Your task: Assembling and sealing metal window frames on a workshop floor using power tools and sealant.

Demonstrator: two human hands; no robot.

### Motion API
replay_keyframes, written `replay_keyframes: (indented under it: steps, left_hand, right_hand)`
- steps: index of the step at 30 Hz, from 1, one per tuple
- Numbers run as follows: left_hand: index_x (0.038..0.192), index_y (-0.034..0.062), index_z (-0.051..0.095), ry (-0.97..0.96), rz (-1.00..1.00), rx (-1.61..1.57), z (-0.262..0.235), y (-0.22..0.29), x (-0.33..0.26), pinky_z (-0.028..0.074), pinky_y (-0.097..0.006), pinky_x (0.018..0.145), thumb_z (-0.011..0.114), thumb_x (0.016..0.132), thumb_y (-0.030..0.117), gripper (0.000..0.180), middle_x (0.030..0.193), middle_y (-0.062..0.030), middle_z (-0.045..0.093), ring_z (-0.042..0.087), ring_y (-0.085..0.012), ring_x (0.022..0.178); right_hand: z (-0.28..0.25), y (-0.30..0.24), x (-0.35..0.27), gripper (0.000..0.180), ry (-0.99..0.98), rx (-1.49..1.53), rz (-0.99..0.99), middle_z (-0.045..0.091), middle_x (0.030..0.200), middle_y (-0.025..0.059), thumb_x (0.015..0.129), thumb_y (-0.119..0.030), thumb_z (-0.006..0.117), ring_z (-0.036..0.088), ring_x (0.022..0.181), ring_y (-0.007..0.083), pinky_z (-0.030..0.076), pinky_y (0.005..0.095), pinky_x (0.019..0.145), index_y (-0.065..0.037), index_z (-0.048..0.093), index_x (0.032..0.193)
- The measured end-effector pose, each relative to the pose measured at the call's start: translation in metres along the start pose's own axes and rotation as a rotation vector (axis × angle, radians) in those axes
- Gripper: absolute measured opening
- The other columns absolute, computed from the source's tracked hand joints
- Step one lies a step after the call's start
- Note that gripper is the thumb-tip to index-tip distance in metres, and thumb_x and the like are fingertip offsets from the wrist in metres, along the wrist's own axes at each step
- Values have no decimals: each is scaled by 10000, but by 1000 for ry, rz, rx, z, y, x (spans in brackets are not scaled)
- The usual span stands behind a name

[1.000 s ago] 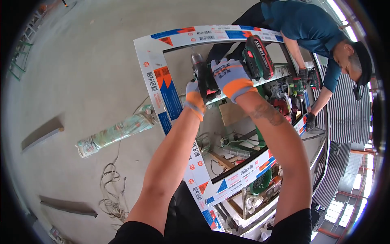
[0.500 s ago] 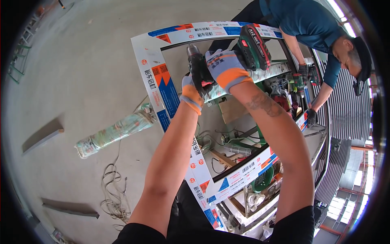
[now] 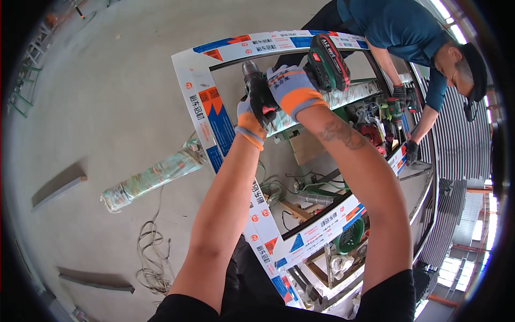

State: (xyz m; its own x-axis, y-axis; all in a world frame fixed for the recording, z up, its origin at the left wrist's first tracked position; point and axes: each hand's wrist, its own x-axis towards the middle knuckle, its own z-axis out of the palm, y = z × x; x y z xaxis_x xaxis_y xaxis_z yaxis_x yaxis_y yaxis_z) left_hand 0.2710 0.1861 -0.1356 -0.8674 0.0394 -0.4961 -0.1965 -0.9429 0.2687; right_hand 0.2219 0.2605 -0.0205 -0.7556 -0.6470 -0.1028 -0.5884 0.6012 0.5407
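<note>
A cordless drill (image 3: 262, 97) with a dark green and black battery pack (image 3: 330, 63) lies sideways across both my hands. My right hand (image 3: 292, 88), in a grey and orange work glove, is wrapped round its handle. My left hand (image 3: 249, 121), gloved alike, holds the drill's body from below; its fingers are mostly hidden. The drill's chuck (image 3: 250, 68) points away from me, near the inner edge of a film-covered metal frame (image 3: 194, 96). From this view I cannot tell whether the tip touches the frame.
A co-worker in a blue shirt (image 3: 397, 27) bends over the frame's right side, gloved hands around another drill (image 3: 395, 110). A wrapped roll (image 3: 153, 177) passes under the frame. Coiled cable (image 3: 153, 257) and metal strips (image 3: 96, 280) lie on the floor. A green basket (image 3: 350, 237) stands below.
Both my hands and the drill have shifted slightly left. My grip on the drill stays the same.
</note>
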Motion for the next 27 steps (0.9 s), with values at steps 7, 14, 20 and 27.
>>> replay_keyframes:
  steps: [7,14,20,27]
  left_hand:
    - [1090,152,570,-221,-84,-66,9,13,8,478,-294,584,582,931,447,335,932,-26,644,621,-176,783]
    - [1060,147,595,-144,-81,-79,13,26,-8,499,-276,631,542,945,514,388,918,-9,664,636,-157,805]
    - [1055,127,622,-330,46,-27,71,24,-66,516,-312,777,475,946,592,501,1004,-40,677,643,-202,906]
    - [1063,97,639,-197,-75,-113,28,10,-26,532,-399,708,470,881,671,626,942,-74,694,651,-234,798]
  right_hand:
    - [-16,-14,7,259,-24,-109,11,681,943,122,858,-195,591,693,833,295,523,443,639,-55,609,1075]
    - [-18,-17,12,236,-70,-3,22,679,945,109,862,-199,590,692,830,289,520,444,637,-59,608,1051]
    - [-21,-8,-10,222,57,-12,-14,678,910,121,852,-216,590,691,818,286,517,430,625,-57,615,1005]
    - [-3,18,-40,263,0,156,-111,676,897,83,865,-165,515,672,878,239,518,356,709,-46,592,1086]
